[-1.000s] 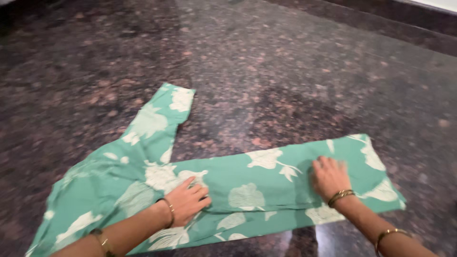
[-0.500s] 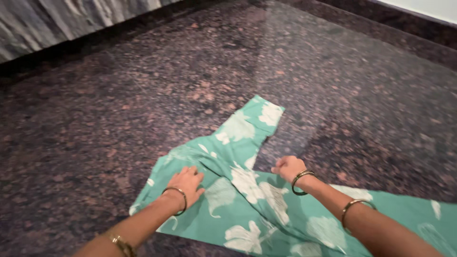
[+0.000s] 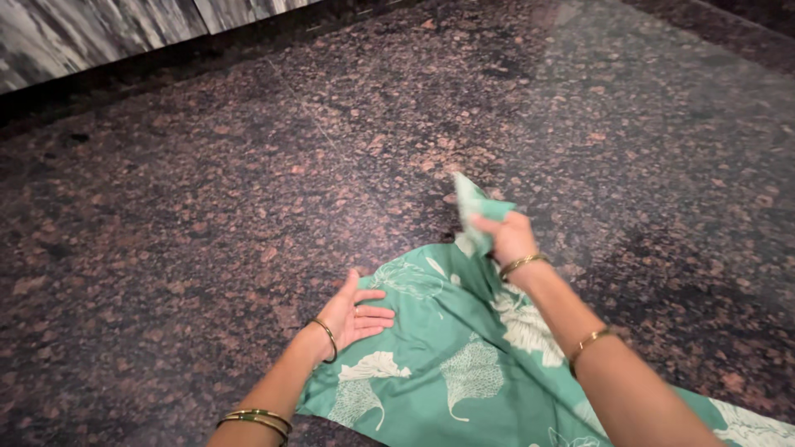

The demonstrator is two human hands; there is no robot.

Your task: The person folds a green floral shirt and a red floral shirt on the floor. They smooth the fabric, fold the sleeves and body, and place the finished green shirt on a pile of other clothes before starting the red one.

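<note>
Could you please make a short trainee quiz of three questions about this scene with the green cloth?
1. True or false: the right hand lifts an end of the green floral cloth.
2. The left hand is: A) flat on the cloth, B) palm open at its edge, C) out of view.
3. What surface is the cloth on?

Key: 1 true. 2 B. 3 The dark speckled stone floor.

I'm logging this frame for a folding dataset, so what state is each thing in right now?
Green leaf-print garment: lying on the floor, one end lifted off it.
Right hand: closed on the garment's lifted end.
Left hand: open, palm up, at the garment's edge, gripping nothing.
Speckled stone floor: dark, polished, bearing the garment.
</note>
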